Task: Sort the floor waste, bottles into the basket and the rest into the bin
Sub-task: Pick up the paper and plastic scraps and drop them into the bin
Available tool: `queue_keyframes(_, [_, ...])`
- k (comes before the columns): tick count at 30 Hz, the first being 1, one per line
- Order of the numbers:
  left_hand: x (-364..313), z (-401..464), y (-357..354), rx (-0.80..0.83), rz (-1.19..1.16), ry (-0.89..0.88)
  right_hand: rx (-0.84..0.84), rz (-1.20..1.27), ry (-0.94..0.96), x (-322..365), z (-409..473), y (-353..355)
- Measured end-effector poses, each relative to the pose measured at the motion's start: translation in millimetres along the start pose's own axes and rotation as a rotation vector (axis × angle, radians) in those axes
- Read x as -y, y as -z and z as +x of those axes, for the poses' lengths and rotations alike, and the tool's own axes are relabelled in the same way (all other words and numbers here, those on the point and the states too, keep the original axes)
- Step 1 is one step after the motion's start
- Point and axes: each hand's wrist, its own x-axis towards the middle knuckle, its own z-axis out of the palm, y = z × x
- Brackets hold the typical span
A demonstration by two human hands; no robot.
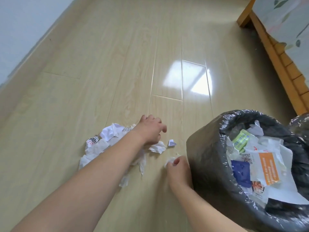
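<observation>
So far left of our left hand (151, 129) we've got the main pile of crumpled paper (107, 141) on the floor (83, 72), white tissues and a wrapper with red and black print, running under our left forearm and trailing down toward us. The left hand sits over the right edge of that pile, fingers curled downward, and there's a white tissue wad (158, 147) right under the palm, but we can't tell if the fingers have actually got hold of anything. Just right of that hand is a tiny white paper scrap (172, 143) lying on its own. Our right hand (177, 169) is nearer to us, fingers pinched round a small white tissue bit (169, 160), with its right side right up against the bin. The bin (205, 148) is dark grey, lined with a black bag, and it's already got paper, a green packet and an orange-printed wrapper inside. Far right past the bin there's a wooden bed frame (275, 61).
</observation>
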Motion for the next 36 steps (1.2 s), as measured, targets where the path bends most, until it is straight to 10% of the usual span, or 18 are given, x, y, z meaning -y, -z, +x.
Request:
queue_keyframes(11, [-38,10,-21,-0.007,0.189,-0.112,0.082,0.124,0.015,-15,-14,8])
queue_keyframes(22, [-24,-28,-3,-0.198,-0.323,0.109,0.136,0.102,0.046,-24,-30,18])
queue_keyframes(36, [-21,-126,83,-0.240,-0.323,0.232,0.198,0.163,0.274,20,-82,56])
